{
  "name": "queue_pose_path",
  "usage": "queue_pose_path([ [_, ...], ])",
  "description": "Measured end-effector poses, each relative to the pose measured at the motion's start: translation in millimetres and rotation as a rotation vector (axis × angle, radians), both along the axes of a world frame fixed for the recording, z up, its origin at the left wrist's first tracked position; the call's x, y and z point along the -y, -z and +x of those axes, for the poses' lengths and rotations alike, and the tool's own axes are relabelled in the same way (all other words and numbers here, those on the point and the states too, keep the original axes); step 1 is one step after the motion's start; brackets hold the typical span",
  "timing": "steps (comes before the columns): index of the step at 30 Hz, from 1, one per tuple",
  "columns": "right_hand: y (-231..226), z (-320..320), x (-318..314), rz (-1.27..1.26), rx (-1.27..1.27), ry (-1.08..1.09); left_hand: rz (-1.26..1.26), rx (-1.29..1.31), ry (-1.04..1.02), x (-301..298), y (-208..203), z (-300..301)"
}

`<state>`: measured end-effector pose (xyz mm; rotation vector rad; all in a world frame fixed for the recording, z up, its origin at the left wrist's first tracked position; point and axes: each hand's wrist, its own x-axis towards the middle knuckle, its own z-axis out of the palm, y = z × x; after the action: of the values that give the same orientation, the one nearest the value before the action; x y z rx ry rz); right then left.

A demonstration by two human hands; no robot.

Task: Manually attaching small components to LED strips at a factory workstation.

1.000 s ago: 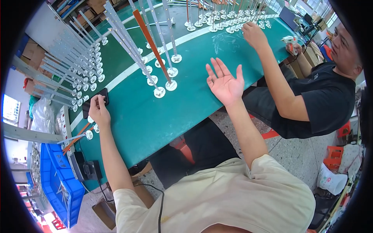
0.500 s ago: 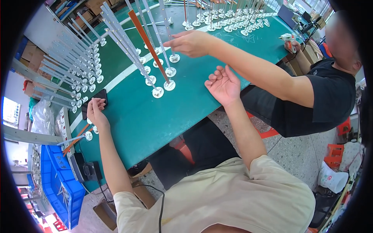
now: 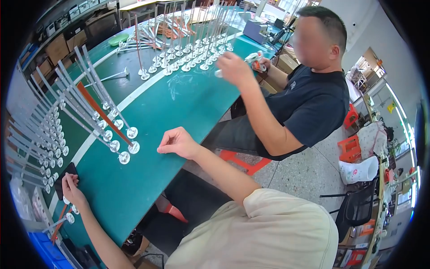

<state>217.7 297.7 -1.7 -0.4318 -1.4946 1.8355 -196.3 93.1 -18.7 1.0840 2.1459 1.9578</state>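
My left hand (image 3: 73, 192) rests at the table's left edge beside a dark flat object (image 3: 70, 171), fingers curled in, nothing visible in them. My right hand (image 3: 179, 142) hovers over the green table's (image 3: 148, 179) near edge, thumb and fingers drawn together with nothing between them. Left of it several thin strips stand upright on round white bases (image 3: 124, 157); one strip is orange-brown (image 3: 103, 112), the others pale grey. Across the table corner, a co-worker's raised hand (image 3: 235, 69) is blurred, a small white thing at its fingertips; their other hand holds a white-and-orange glue gun (image 3: 254, 57).
Rows of strips on white bases stand at the far left (image 3: 53, 143) and along the back (image 3: 188, 62). A green dish (image 3: 118, 39) and a heap of loose strips (image 3: 165, 29) lie farther off. A blue crate (image 3: 45, 251) is at lower left; a red stool (image 3: 246, 163) stands beneath the co-worker.
My view has swung right. My right hand has turned from palm up, loosely opened, to closed fingers. The co-worker's arm has drawn back from the standing strips toward the far-right rows.
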Motion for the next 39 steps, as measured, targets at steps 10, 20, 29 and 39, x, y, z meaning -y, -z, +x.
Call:
queue_pose_path([
  [10, 2.9, 16.3, -10.2, -0.074, -0.116, 0.053, 0.540, 1.042, 0.868, -5.3, -47.6, 43.2],
  [20, 4.8, 2.4, -12.6, -0.085, -0.183, -0.040, 0.539, 0.979, 0.733, 18.2, -51.0, 35.2],
  [29, 0.7, 5.3, -12.7, -0.169, -0.275, -0.104, 0.548, 0.962, 0.802, 11.8, -50.2, 38.7],
  [39, -10.6, 5.3, -10.1, -0.388, -0.419, -0.156, 0.579, 0.892, 0.830, 12.1, -51.6, 39.8],
])
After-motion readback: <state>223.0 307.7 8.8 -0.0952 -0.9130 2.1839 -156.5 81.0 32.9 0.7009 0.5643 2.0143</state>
